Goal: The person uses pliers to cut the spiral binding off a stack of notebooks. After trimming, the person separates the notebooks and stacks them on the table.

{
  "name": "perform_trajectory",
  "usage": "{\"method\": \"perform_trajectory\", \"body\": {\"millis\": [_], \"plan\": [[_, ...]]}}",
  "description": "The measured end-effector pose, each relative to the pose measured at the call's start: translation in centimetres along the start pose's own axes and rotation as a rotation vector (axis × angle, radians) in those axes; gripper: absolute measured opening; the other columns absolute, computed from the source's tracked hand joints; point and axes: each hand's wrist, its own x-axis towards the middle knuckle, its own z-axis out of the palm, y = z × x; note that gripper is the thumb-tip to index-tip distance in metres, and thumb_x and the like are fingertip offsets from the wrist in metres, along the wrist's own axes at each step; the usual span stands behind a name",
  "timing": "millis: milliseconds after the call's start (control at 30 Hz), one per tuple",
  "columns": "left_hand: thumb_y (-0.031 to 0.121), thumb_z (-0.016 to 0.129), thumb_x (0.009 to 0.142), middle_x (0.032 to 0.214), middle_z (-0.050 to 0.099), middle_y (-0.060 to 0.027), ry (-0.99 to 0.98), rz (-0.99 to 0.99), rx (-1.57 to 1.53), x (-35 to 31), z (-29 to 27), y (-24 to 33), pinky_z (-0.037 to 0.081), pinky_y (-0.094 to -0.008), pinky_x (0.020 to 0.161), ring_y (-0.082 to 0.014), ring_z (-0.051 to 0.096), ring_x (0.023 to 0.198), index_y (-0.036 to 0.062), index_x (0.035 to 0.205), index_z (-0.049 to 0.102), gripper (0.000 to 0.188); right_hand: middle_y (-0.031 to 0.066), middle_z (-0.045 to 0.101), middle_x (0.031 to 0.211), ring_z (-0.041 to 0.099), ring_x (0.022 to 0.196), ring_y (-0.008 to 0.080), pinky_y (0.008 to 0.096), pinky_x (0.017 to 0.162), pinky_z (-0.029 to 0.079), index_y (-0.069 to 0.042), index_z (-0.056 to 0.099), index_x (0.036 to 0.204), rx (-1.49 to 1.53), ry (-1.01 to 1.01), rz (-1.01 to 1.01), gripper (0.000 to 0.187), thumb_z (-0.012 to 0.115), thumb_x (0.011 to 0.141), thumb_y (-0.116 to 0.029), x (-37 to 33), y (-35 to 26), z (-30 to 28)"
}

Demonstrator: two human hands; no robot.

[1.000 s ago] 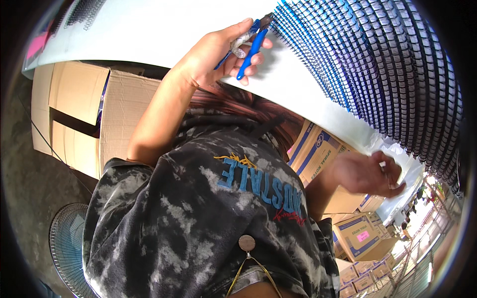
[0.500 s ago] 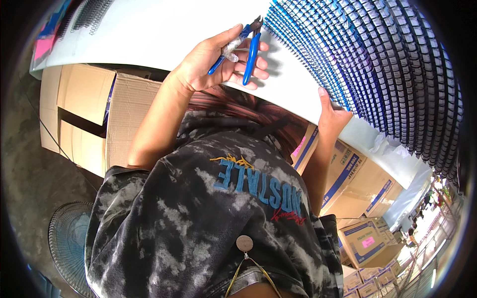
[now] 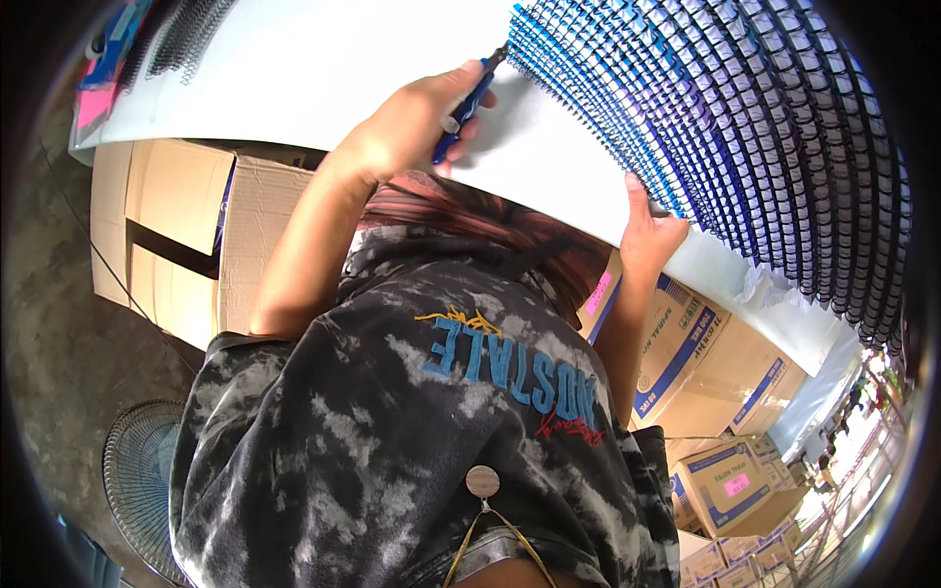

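Note:
My left hand (image 3: 407, 125) is closed around blue-handled wire cutters (image 3: 469, 111), whose handles are now pressed close together. Their dark jaws reach the near-left corner of a long stack of spiral-bound notebooks (image 3: 725, 127), at the end of a blue coil. Whether the jaws bite on the coil is too small to tell. Blue coils line the left of the stack, and dark ones curve away on the right. My right hand (image 3: 649, 233) grips the stack's near edge, thumb on top; its other fingers are hidden below.
The stack lies on a white table (image 3: 314, 83). Loose black coils (image 3: 191, 39) lie at its far left. An open cardboard box (image 3: 270, 201) stands below the table's left edge, more boxes (image 3: 676, 348) at right. A fan (image 3: 142, 480) is on the floor at lower left.
My left hand has turned over and closed, bringing the spread cutter handles together. The jaws have moved slightly down and left, to the stack's corner. My right hand has stayed on the stack.

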Motion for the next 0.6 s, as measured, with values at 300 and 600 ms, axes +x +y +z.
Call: {"method": "perform_trajectory", "body": {"millis": [300,600], "plan": [[0.048,0.028,0.097,0.092,0.061,-0.0145,-0.033,-0.110,-0.448,-0.5,1.1,0.6,0.053,-0.0362,0.068,-0.0268,0.063,0.086,-0.0010,0.116,0.052,0.058,0.0112,0.066,0.095,0.062,0.081,0.0165,0.0287,0.080,0.046,0.008,0.062,0.097,-0.022,-0.047,0.064,0.028,0.074,0.074,-0.002,-0.1,-0.4,0.0],[0.046,0.028,0.097,0.075,0.054,-0.0063,0.166,-0.020,0.252,0.2,0.2,-0.3,0.049,-0.0302,0.054,-0.0165,0.052,0.060,-0.0024,0.106,0.055,0.056,0.0109,0.066,0.092,0.061,0.081,0.0182,0.0293,0.080,0.046,0.007,0.062,0.094,-0.086,-0.002,0.010,0.030,0.077,0.071,-0.005,0.0,-0.3,0.5]]}}
